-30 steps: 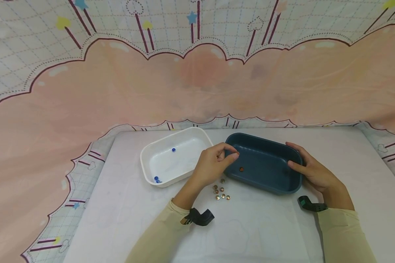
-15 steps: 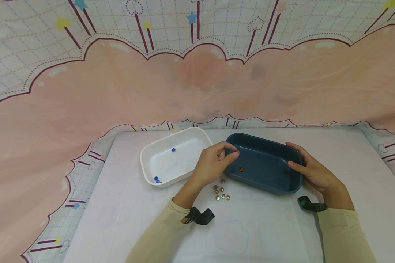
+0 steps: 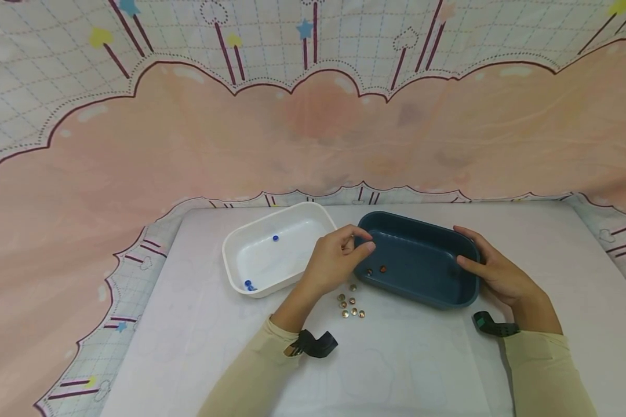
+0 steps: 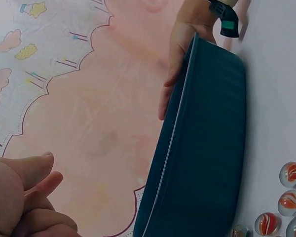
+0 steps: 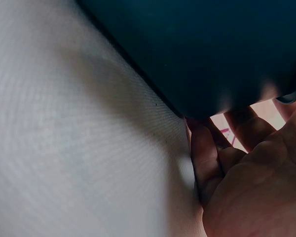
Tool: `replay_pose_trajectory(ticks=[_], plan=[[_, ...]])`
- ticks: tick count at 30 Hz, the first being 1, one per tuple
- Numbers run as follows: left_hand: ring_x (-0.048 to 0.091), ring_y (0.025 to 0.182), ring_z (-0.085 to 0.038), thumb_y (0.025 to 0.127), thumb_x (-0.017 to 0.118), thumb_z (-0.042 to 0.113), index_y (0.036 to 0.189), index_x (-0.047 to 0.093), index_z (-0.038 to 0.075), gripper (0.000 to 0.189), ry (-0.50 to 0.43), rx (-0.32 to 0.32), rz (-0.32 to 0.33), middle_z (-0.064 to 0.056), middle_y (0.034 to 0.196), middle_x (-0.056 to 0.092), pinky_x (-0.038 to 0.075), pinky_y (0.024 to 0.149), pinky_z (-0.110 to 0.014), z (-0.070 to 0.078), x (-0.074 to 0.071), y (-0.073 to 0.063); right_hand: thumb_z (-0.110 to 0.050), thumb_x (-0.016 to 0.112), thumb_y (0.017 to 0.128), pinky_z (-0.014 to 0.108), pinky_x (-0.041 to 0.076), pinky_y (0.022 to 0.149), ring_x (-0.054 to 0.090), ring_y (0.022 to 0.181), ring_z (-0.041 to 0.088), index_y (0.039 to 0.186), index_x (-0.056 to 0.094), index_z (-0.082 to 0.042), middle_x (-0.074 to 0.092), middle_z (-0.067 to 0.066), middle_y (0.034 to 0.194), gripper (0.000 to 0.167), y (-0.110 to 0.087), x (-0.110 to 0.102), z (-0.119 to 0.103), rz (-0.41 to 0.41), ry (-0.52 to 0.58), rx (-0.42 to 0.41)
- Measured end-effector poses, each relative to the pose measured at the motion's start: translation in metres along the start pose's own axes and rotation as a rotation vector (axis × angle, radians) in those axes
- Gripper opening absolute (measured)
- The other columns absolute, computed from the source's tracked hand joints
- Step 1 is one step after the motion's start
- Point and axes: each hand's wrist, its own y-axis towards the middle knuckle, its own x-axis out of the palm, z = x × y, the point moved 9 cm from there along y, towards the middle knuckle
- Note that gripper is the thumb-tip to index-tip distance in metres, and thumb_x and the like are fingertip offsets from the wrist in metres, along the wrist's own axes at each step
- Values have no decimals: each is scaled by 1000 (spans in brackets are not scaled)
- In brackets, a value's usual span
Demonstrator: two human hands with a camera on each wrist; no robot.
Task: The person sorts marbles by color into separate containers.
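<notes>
My left hand [image 3: 335,253] hovers over the left end of a dark blue tray [image 3: 422,255], thumb and index finger apart with nothing between them. Inside that tray lie two glass marbles [image 3: 383,269] with orange swirls. My right hand [image 3: 501,275] grips the tray's right end, thumb over the rim and the other fingers along the outside. In front of the tray, several orange-and-white swirled marbles [image 4: 267,223] rest on the white tabletop. The right wrist view shows the right fingers [image 5: 205,150] against the tray's outer wall.
To the left stands a white tray [image 3: 229,255] with a few blue marbles [image 3: 275,238] in it, close to the dark blue tray. A patterned peach cloth [image 3: 313,139] hangs behind the white table [image 3: 396,370].
The left hand has let go of a marble, which now lies in the dark blue tray beside the other one. Its fingertips drew back slightly left. The right hand stays put.
</notes>
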Motion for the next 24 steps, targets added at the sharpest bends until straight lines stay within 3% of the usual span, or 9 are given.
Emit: replay_pose_trajectory(ticks=[6, 15, 24], plan=[[40, 56, -11, 99, 68, 34, 115, 71, 19, 22, 10, 11, 11, 3, 64, 42, 34, 53, -22, -2, -4, -5, -10, 55, 105, 78, -2, 115, -10, 153, 49, 164, 15, -29, -12, 17, 171, 74, -1, 0, 0, 7, 6, 1], [63, 92, -11, 98, 69, 31, 113, 72, 19, 20, 31, 1, 13, 5, 93, 66, 54, 79, -28, -6, -12, -15, -10, 55, 105, 79, -4, 114, -14, 153, 49, 164, 15, -30, -16, 16, 170, 74, -1, -1, 0, 11, 0, 2], [68, 105, -9, 98, 70, 29, 115, 74, 18, 21, 7, 14, -21, 7, 111, 72, 58, 91, -28, -11, -16, -25, -10, 55, 105, 78, -4, 114, -12, 153, 49, 164, 15, -28, -14, 17, 170, 74, -1, 0, 0, 10, 13, 2]])
